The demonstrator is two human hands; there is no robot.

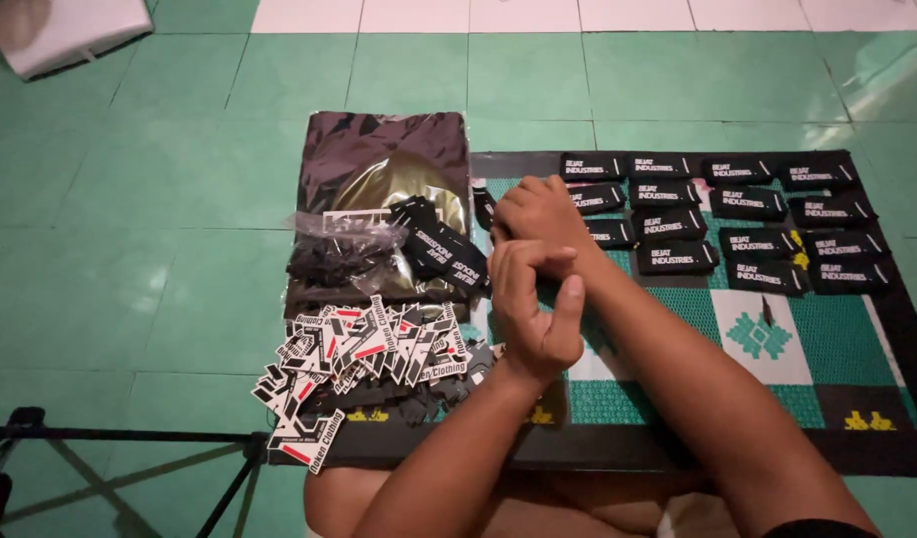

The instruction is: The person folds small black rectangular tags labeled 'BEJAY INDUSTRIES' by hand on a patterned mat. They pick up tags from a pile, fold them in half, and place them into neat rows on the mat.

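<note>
Forearms cross low in the view, and the left hand (538,319) wraps its fingers around the right wrist, while the right hand (538,214) is curled loosely just beyond it; whether it pinches anything I cannot tell. Beside the left hand lies a loose heap of stiff black, white and red paper tags (364,354), unsorted. Beyond that heap, a crinkled clear bag of small dark pieces (334,249) and a small stack of black woven labels (440,249) rest on a glossy plastic-wrapped dark garment (379,159). To the right, on a patterned green and black mat (777,339), many flat rectangular black labels (737,219) already lie in neat rows, so the laying-out looks well advanced, with the small stack left. Smooth green floor tiles (130,199) surround everything.
</note>
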